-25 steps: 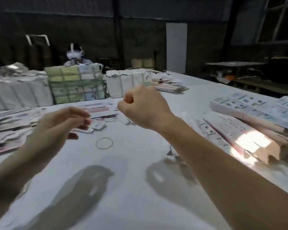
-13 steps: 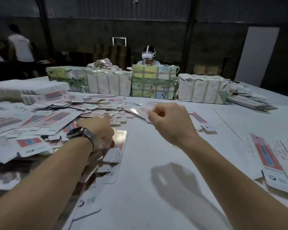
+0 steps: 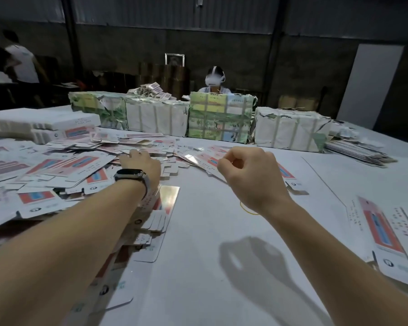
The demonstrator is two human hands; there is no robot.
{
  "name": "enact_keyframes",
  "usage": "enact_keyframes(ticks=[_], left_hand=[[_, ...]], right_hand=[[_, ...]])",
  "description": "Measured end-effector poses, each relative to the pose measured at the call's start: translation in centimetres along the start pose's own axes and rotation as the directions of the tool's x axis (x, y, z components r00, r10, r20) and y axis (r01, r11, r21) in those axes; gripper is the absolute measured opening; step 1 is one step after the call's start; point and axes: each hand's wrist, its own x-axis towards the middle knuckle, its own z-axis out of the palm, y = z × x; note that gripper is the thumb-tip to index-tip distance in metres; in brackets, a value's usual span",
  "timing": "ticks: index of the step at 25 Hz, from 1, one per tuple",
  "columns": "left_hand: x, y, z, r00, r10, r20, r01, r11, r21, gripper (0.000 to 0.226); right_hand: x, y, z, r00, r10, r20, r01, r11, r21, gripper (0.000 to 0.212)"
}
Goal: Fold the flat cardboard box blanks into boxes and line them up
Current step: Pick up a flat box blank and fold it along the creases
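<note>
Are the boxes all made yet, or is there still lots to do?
No folded boxes or lined-up row show in this view. The left hand reaches into the heap of flat blanks; whether it grips one is hidden. The right hand hovers curled, holding nothing. Lots remains: the heap, more blanks at the right, and wrapped bundles behind.

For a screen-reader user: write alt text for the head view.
A person's left hand reaches into a heap of flat box blanks on a white table, fingers hidden. The right hand hovers curled beside it, holding nothing visible. Wrapped bundles line the far edge.
</note>
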Motion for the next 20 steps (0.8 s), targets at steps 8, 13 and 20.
enact_keyframes(ticks=[8, 13, 20], left_hand=[[-1.6, 2.9, -1.5, 0.875, 0.025, -0.484, -0.141, 0.968, -0.205, 0.018], [-6.5, 5.9, -5.4, 0.700, -0.007, -0.715, -0.488, 0.726, -0.485, 0.016], [-9.9, 6.5, -10.1, 0.748, -0.024, -0.664, -0.662, 0.051, -0.748, 0.012]], right_hand=[[-0.1, -0.2, 0.1, 0.999, -0.023, -0.024, 0.023, 1.000, 0.010, 0.021], [0.2, -0.7, -0.6, 0.996, -0.021, -0.090, 0.028, 0.997, 0.074, 0.023], [0.7, -0.6, -1.4, 0.949, -0.006, -0.315, 0.104, 0.949, 0.297, 0.007]])
